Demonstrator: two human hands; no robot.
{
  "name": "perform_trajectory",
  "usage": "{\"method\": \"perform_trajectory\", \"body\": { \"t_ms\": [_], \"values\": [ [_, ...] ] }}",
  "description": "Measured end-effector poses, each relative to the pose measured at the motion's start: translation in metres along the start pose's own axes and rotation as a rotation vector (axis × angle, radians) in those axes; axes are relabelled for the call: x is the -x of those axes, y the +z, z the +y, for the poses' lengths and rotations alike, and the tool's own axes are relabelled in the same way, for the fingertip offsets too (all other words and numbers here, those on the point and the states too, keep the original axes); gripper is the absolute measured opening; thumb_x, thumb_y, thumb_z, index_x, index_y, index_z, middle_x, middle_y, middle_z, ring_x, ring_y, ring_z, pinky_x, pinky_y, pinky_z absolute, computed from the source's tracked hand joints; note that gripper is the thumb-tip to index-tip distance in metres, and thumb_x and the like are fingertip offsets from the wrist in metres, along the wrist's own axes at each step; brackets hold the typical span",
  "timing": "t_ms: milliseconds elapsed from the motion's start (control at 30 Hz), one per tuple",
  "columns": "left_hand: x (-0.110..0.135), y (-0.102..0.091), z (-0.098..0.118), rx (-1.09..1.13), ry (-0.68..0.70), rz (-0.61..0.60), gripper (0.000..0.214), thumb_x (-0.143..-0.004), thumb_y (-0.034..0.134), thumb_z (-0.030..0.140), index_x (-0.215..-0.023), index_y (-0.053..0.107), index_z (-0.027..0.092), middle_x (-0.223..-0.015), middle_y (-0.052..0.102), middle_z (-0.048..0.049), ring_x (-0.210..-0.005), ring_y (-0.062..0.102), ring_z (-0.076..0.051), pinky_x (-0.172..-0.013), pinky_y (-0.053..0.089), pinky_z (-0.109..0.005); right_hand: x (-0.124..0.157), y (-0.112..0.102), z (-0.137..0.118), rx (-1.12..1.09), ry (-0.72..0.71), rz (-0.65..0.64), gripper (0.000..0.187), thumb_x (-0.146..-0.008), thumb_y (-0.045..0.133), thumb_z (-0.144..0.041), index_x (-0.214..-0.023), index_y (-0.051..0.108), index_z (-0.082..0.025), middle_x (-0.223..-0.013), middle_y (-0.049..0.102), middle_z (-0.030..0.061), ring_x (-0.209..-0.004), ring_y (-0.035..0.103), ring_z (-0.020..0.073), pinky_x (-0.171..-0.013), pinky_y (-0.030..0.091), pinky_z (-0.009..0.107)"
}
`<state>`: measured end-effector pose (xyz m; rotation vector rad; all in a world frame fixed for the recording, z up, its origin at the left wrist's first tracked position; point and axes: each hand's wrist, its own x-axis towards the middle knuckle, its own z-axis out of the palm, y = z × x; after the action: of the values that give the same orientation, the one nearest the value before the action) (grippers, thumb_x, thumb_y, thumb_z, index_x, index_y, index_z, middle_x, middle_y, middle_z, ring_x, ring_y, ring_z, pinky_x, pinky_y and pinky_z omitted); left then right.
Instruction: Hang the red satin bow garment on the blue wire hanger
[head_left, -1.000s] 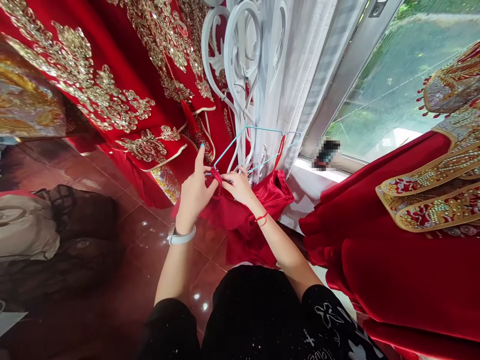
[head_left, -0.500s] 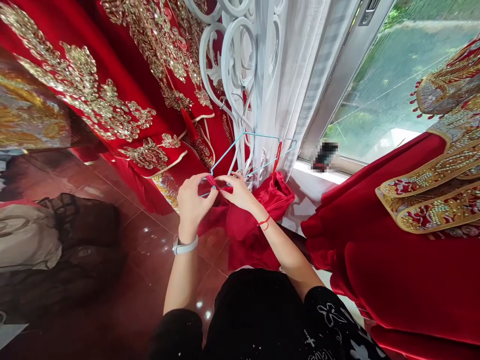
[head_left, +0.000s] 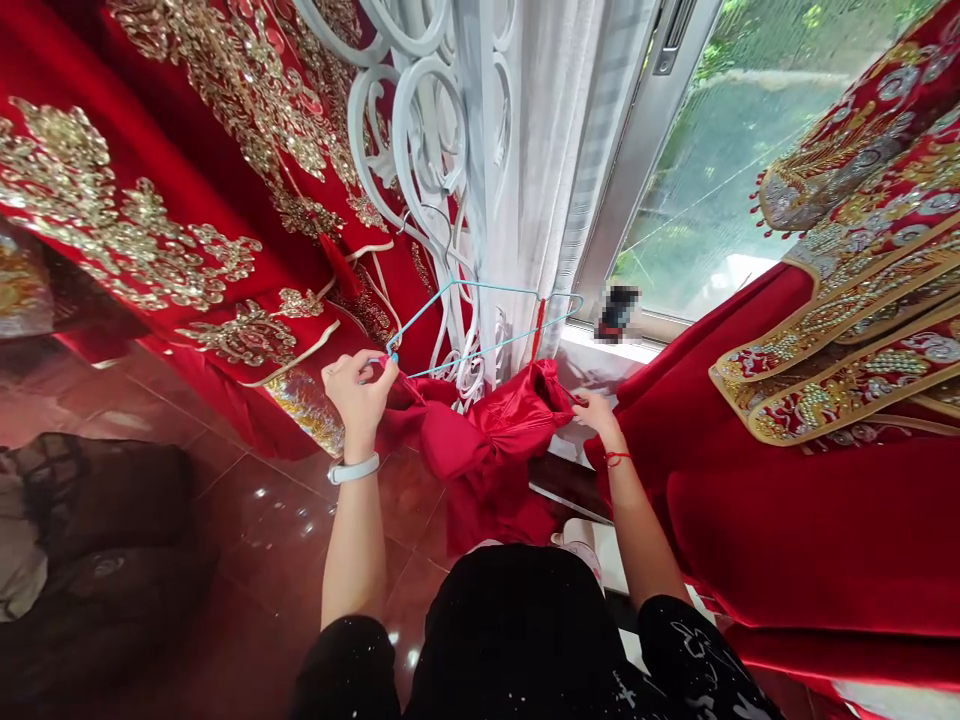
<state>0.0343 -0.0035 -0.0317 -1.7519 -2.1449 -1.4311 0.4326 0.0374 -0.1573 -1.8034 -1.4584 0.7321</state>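
Observation:
A plain red satin garment (head_left: 487, 430) hangs by thin straps from a light blue wire hanger (head_left: 480, 320), which hooks on a white scrolled metal stand (head_left: 420, 170). My left hand (head_left: 360, 390), with a white wristband, is closed in a pinch on the garment's left strap at the hanger's left end. My right hand (head_left: 598, 412), with a red string bracelet, grips the garment's right edge below the hanger's right end.
A red gown with gold embroidery (head_left: 187, 210) hangs at the left. Another red embroidered gown (head_left: 810, 450) fills the right. A white curtain (head_left: 555, 150) and a window (head_left: 720, 170) are behind. A dark bag (head_left: 97, 560) lies on the glossy red tile floor (head_left: 285, 540).
My right hand left the left strap and moved right to the garment's right edge. My left hand stayed pinched at the hanger's left end. The view shifted.

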Motion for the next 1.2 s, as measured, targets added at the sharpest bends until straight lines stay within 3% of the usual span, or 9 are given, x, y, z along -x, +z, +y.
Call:
{"method": "perform_trajectory", "body": {
  "t_ms": [100, 167, 300, 367, 533, 733, 867, 1033, 1200],
  "values": [
    [-0.003, 0.004, -0.006, 0.009, 0.015, 0.017, 0.013, -0.083, 0.062, 0.035, -0.08, 0.066, 0.024, -0.059, 0.041, 0.0054, -0.065, 0.047, -0.018, -0.098, 0.038, -0.043, -0.001, -0.024, -0.008, -0.041, 0.04, 0.026, 0.02, -0.073, 0.06, -0.025, -0.054, 0.057, -0.022, -0.051, 0.06, 0.003, -0.061, 0.063, 0.0196, -0.067, 0.053, 0.031],
    [-0.005, 0.005, -0.009, 0.002, 0.027, 0.022, 0.013, -0.083, 0.062, 0.036, -0.079, 0.065, 0.024, -0.059, 0.04, 0.0055, -0.066, 0.047, -0.018, -0.098, 0.038, -0.043, -0.006, -0.037, -0.021, -0.231, 0.016, 0.041, 0.02, -0.078, 0.058, -0.031, -0.061, 0.062, -0.021, -0.063, 0.069, 0.0061, -0.07, 0.069, 0.0207, -0.072, 0.057, 0.032],
    [-0.008, 0.007, -0.011, 0.013, 0.051, 0.014, 0.012, -0.082, 0.063, 0.034, -0.079, 0.065, 0.023, -0.059, 0.038, 0.006, -0.065, 0.045, -0.018, -0.098, 0.039, -0.043, -0.015, -0.047, -0.052, -0.83, -0.176, 0.144, 0.018, -0.074, 0.069, -0.038, -0.078, 0.073, -0.021, -0.088, 0.08, 0.0069, -0.09, 0.076, 0.022, -0.088, 0.062, 0.039],
    [-0.01, 0.009, -0.012, 0.031, 0.056, 0.028, 0.011, -0.08, 0.064, 0.032, -0.077, 0.065, 0.022, -0.058, 0.037, 0.0064, -0.064, 0.044, -0.017, -0.097, 0.039, -0.042, -0.019, -0.046, -0.065, -0.89, -0.268, 0.224, 0.02, -0.069, 0.078, -0.039, -0.079, 0.076, -0.022, -0.09, 0.081, 0.0054, -0.093, 0.077, 0.0231, -0.092, 0.063, 0.042],
    [-0.017, 0.014, -0.016, 0.06, 0.045, 0.133, 0.007, -0.071, 0.068, 0.025, -0.068, 0.062, 0.022, -0.053, 0.036, 0.0077, -0.059, 0.04, -0.016, -0.094, 0.038, -0.04, -0.035, -0.052, -0.095, -0.832, -0.434, 0.346, 0.029, -0.066, 0.088, -0.042, -0.087, 0.081, -0.022, -0.093, 0.083, 0.0042, -0.092, 0.078, 0.0234, -0.092, 0.064, 0.041],
    [-0.018, 0.019, -0.014, 0.119, 0.039, 0.092, 0.009, -0.071, 0.066, 0.025, -0.066, 0.06, 0.023, -0.052, 0.035, 0.0085, -0.059, 0.041, -0.015, -0.094, 0.039, -0.039, -0.044, -0.068, -0.143, -0.529, -0.571, 0.001, 0.024, -0.072, 0.082, -0.041, -0.086, 0.084, -0.02, -0.086, 0.082, 0.0044, -0.091, 0.078, 0.0255, -0.083, 0.064, 0.037],
    [-0.014, 0.024, -0.015, 0.115, 0.031, 0.103, 0.009, -0.071, 0.067, 0.025, -0.068, 0.059, 0.023, -0.051, 0.034, 0.009, -0.059, 0.041, -0.016, -0.094, 0.039, -0.039, -0.044, -0.066, -0.166, -0.312, -0.675, -0.087, 0.021, -0.075, 0.075, -0.036, -0.082, 0.084, -0.019, -0.08, 0.08, 0.0035, -0.086, 0.075, 0.0258, -0.08, 0.06, 0.036],
    [-0.009, 0.026, -0.018, 0.134, 0.041, 0.116, 0.007, -0.073, 0.067, 0.026, -0.07, 0.061, 0.023, -0.051, 0.034, 0.0093, -0.057, 0.038, -0.015, -0.092, 0.039, -0.041, -0.048, -0.064, -0.164, -0.066, -0.765, -0.046, 0.019, -0.077, 0.068, -0.02, -0.092, 0.079, -0.021, -0.09, 0.078, 0.0041, -0.084, 0.069, 0.0224, -0.09, 0.056, 0.04],
    [-0.007, 0.024, -0.023, 0.126, 0.051, 0.126, 0.008, -0.076, 0.068, 0.029, -0.073, 0.063, 0.024, -0.053, 0.035, 0.0085, -0.058, 0.038, -0.016, -0.091, 0.04, -0.04, -0.038, -0.058, -0.159, -0.003, -0.814, 0.108, 0.046, -0.071, 0.065, -0.01, -0.116, 0.068, -0.023, -0.115, 0.072, 0.0075, -0.112, 0.064, 0.0284, -0.111, 0.044, 0.052]
  ]
}}
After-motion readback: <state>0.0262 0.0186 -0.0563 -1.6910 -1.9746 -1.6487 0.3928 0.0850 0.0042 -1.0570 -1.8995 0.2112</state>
